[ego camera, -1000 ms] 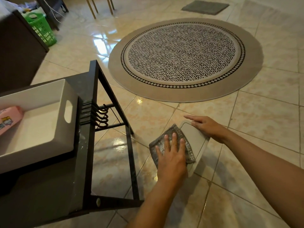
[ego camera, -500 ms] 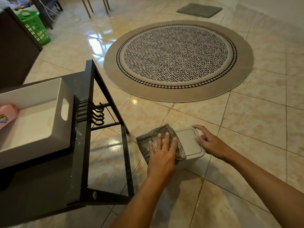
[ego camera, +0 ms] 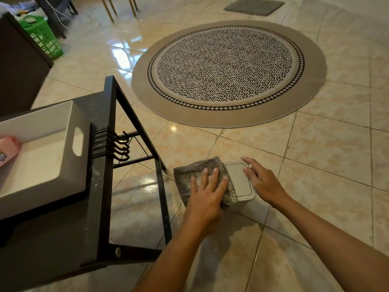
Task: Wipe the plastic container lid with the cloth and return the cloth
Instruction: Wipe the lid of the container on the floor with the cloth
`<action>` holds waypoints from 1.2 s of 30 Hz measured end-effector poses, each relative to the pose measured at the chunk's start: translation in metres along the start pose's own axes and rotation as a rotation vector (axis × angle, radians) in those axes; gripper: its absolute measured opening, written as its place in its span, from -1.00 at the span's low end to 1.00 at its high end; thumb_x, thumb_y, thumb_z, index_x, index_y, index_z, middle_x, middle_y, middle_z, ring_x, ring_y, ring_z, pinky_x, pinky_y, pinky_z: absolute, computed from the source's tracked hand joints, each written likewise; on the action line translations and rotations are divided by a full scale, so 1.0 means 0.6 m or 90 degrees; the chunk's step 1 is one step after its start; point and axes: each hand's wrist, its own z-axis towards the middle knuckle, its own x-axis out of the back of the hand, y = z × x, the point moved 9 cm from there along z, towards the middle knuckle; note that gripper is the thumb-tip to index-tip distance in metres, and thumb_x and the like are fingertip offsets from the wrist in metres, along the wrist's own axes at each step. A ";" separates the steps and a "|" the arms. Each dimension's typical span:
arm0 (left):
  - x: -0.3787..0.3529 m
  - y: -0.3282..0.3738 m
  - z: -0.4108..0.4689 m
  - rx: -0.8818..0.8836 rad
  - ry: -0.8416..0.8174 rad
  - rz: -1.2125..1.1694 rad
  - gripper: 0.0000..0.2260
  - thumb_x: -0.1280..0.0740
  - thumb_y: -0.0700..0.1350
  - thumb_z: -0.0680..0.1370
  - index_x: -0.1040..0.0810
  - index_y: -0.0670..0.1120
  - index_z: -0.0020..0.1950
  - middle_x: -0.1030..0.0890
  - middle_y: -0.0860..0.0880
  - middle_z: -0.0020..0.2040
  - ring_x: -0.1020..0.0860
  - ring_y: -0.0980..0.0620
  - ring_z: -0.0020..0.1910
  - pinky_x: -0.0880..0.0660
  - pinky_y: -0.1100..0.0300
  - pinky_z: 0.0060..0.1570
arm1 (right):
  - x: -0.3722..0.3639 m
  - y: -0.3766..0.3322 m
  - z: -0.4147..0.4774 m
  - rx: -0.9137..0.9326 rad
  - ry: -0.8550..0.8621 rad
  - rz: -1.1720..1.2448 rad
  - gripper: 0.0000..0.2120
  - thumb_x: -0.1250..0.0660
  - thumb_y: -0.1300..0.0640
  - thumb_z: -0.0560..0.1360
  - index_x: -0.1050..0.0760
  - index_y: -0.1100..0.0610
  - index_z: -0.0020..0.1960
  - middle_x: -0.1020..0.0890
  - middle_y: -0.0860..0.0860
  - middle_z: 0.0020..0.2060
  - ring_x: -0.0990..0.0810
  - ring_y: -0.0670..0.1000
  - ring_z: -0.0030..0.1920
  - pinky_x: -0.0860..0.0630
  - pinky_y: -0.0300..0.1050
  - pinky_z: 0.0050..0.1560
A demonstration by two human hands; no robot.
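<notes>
A pale grey plastic container lid (ego camera: 240, 182) with a rectangular inset flap sits low over the tiled floor at centre. A folded grey cloth (ego camera: 189, 171) covers the lid's left part. My left hand (ego camera: 207, 190) lies flat on the cloth, fingers spread, pressing it down. My right hand (ego camera: 261, 182) rests on the lid's right edge, fingers on its far corner, steadying it. The container under the lid is mostly hidden.
A black metal-framed rack (ego camera: 109, 165) with several hooks stands at left, holding a white bin (ego camera: 69, 114) with a pink pack (ego camera: 8, 148) inside. A round patterned rug (ego camera: 229, 72) lies beyond. A green basket (ego camera: 45, 36) and a dark cabinet (ego camera: 19, 66) are far left.
The lid, tilted up a second ago, now lies level. My left hand with the cloth has slid left across it, uncovering more of the lid. My right hand has shifted onto the lid's right edge.
</notes>
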 end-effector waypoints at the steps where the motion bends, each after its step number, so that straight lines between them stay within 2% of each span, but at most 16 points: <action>1: 0.001 0.012 -0.002 -0.017 0.005 0.000 -0.38 -0.18 -0.03 0.61 0.11 0.01 0.56 0.29 -0.08 0.50 0.35 -0.16 0.47 0.38 -0.19 0.38 | 0.000 0.000 0.001 0.002 0.001 0.004 -0.66 -0.16 0.01 0.65 -0.38 -0.12 0.41 -0.68 0.13 -0.24 -0.64 0.15 -0.24 -0.55 0.13 -0.21; 4: 0.005 0.013 -0.003 -0.006 0.019 0.007 -0.40 -0.15 -0.03 0.62 0.11 0.02 0.56 0.26 -0.07 0.52 0.33 -0.16 0.48 0.41 -0.13 0.36 | 0.001 0.004 0.006 0.003 -0.016 0.014 -0.65 -0.19 0.00 0.64 -0.37 -0.14 0.41 -0.67 0.12 -0.23 -0.63 0.15 -0.24 -0.56 0.11 -0.21; 7: 0.001 -0.021 -0.011 0.050 0.030 0.002 -0.38 -0.16 0.01 0.63 0.14 0.04 0.56 0.25 -0.07 0.53 0.34 -0.15 0.48 0.40 -0.12 0.37 | 0.002 0.005 0.010 0.025 -0.052 0.016 -0.61 -0.23 0.04 0.62 -0.34 -0.19 0.42 -0.48 0.06 -0.36 -0.44 0.03 -0.33 -0.40 -0.08 -0.27; 9: 0.000 -0.030 -0.016 0.060 0.027 -0.007 -0.36 -0.19 0.00 0.62 0.15 0.04 0.56 0.26 -0.07 0.53 0.35 -0.14 0.47 0.36 -0.14 0.41 | -0.006 0.010 0.009 0.017 -0.122 0.030 -0.52 -0.33 0.01 0.57 -0.27 -0.26 0.41 -0.47 0.09 -0.25 -0.46 0.02 -0.25 -0.42 -0.10 -0.18; 12: 0.000 -0.029 -0.014 0.060 0.019 -0.008 -0.36 -0.19 -0.02 0.62 0.16 0.05 0.56 0.28 -0.06 0.52 0.36 -0.14 0.47 0.32 -0.16 0.43 | -0.016 0.019 0.004 -0.027 -0.237 0.011 -0.23 -0.49 -0.09 0.42 -0.14 -0.24 0.49 -0.50 0.06 0.03 -0.55 0.06 -0.03 -0.54 -0.12 -0.01; 14: 0.001 -0.027 -0.011 0.058 0.026 -0.008 -0.36 -0.19 -0.02 0.62 0.15 0.04 0.56 0.27 -0.06 0.53 0.36 -0.14 0.47 0.34 -0.15 0.42 | -0.014 0.017 0.006 -0.029 -0.247 0.003 -0.16 -0.53 -0.10 0.37 -0.13 -0.21 0.50 -0.50 0.07 0.08 -0.56 0.10 0.02 -0.56 -0.07 0.04; 17: 0.000 -0.028 -0.009 0.061 0.036 -0.016 -0.36 -0.20 -0.02 0.62 0.13 0.03 0.56 0.25 -0.07 0.53 0.34 -0.15 0.48 0.31 -0.18 0.43 | -0.017 0.012 0.010 -0.029 -0.254 0.039 -0.16 -0.55 -0.02 0.37 -0.14 -0.15 0.50 -0.55 0.10 0.09 -0.60 0.05 0.03 -0.61 -0.13 0.01; 19: 0.000 -0.027 -0.011 0.061 0.035 -0.015 -0.36 -0.19 -0.03 0.62 0.14 0.03 0.56 0.26 -0.07 0.54 0.36 -0.14 0.48 0.31 -0.18 0.43 | -0.020 0.015 0.013 -0.041 -0.260 0.062 -0.13 -0.58 -0.02 0.34 -0.16 -0.18 0.49 -0.60 0.14 0.08 -0.64 0.10 0.04 -0.65 -0.04 0.04; 20: 0.001 -0.026 -0.010 0.058 0.033 -0.016 -0.37 -0.18 -0.04 0.62 0.15 0.03 0.56 0.26 -0.07 0.54 0.36 -0.14 0.48 0.33 -0.16 0.43 | -0.018 0.016 0.014 -0.045 -0.260 0.064 -0.14 -0.59 -0.03 0.33 -0.18 -0.20 0.48 -0.63 0.18 0.06 -0.65 0.15 0.01 -0.65 0.01 0.02; 22: 0.003 -0.024 -0.010 0.058 0.027 -0.014 -0.37 -0.17 -0.04 0.62 0.15 0.03 0.56 0.26 -0.07 0.54 0.36 -0.14 0.47 0.34 -0.16 0.42 | -0.012 0.016 0.018 -0.046 -0.259 0.058 -0.22 -0.55 -0.02 0.37 -0.22 -0.21 0.46 -0.65 0.26 -0.03 -0.63 0.18 -0.17 -0.63 -0.07 -0.16; 24: 0.006 -0.022 -0.011 0.056 0.024 -0.022 -0.38 -0.16 -0.03 0.63 0.15 0.03 0.56 0.26 -0.07 0.54 0.36 -0.14 0.47 0.33 -0.16 0.42 | -0.008 0.011 0.024 -0.044 -0.243 0.054 -0.42 -0.43 0.04 0.50 -0.29 -0.15 0.44 -0.61 0.21 -0.23 -0.54 0.04 -0.36 -0.50 -0.17 -0.34; 26: 0.005 -0.014 -0.013 0.042 0.018 -0.027 -0.39 -0.16 -0.03 0.63 0.14 0.02 0.57 0.28 -0.06 0.52 0.37 -0.15 0.47 0.32 -0.18 0.43 | -0.005 0.005 0.028 -0.038 -0.199 0.045 -0.61 -0.30 0.06 0.59 -0.37 -0.12 0.39 -0.56 0.11 -0.35 -0.50 -0.06 -0.45 -0.47 -0.21 -0.41; 30: -0.002 0.014 -0.009 -0.006 0.019 -0.012 -0.39 -0.16 -0.09 0.62 0.13 0.03 0.56 0.31 -0.04 0.48 0.38 -0.16 0.46 0.35 -0.19 0.40 | -0.007 0.001 0.027 -0.028 -0.142 0.041 -0.71 -0.22 0.04 0.63 -0.44 -0.12 0.34 -0.56 -0.02 -0.45 -0.48 -0.06 -0.49 -0.47 -0.18 -0.45; 33: -0.005 -0.007 -0.013 0.036 0.022 0.007 -0.40 -0.15 -0.04 0.62 0.12 0.04 0.56 0.28 -0.05 0.50 0.35 -0.16 0.46 0.33 -0.19 0.41 | -0.002 0.001 0.026 -0.027 -0.119 0.038 -0.71 -0.22 0.06 0.63 -0.46 -0.13 0.33 -0.54 -0.07 -0.50 -0.46 -0.04 -0.48 -0.46 -0.17 -0.44; 36: -0.009 -0.006 -0.030 0.049 0.065 -0.002 -0.46 -0.03 0.05 0.57 -0.11 -0.01 0.55 -0.01 -0.11 0.54 0.14 -0.24 0.48 0.16 -0.29 0.37 | -0.004 0.000 0.022 -0.026 -0.112 0.035 -0.68 -0.21 0.05 0.63 -0.44 -0.14 0.36 -0.55 -0.06 -0.46 -0.46 -0.04 -0.46 -0.47 -0.16 -0.43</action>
